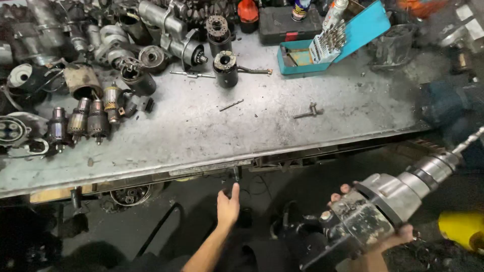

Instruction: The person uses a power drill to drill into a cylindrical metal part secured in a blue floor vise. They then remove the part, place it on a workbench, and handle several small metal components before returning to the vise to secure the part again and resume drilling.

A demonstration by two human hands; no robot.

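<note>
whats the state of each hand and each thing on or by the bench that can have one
left hand: open, holding nothing, fingers reaching toward the bench edge
right hand: gripping the electric drill
electric drill: held below the bench, bit fitted, pointing up to the right
blue drill bit case: lid open, bits tilted up
loose drill bit: lying flat on the bench
black case: closed

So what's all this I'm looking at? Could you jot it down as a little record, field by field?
Place: metal workbench, seen from above
Left hand: open, empty, reaching toward the bench's front edge
Right hand: gripping a heavy grey power drill with a bit in its chuck
Bench left: motor armatures and dark housings
Bench back: open blue drill-bit case
Bench middle: loose bit, small metal key
</note>
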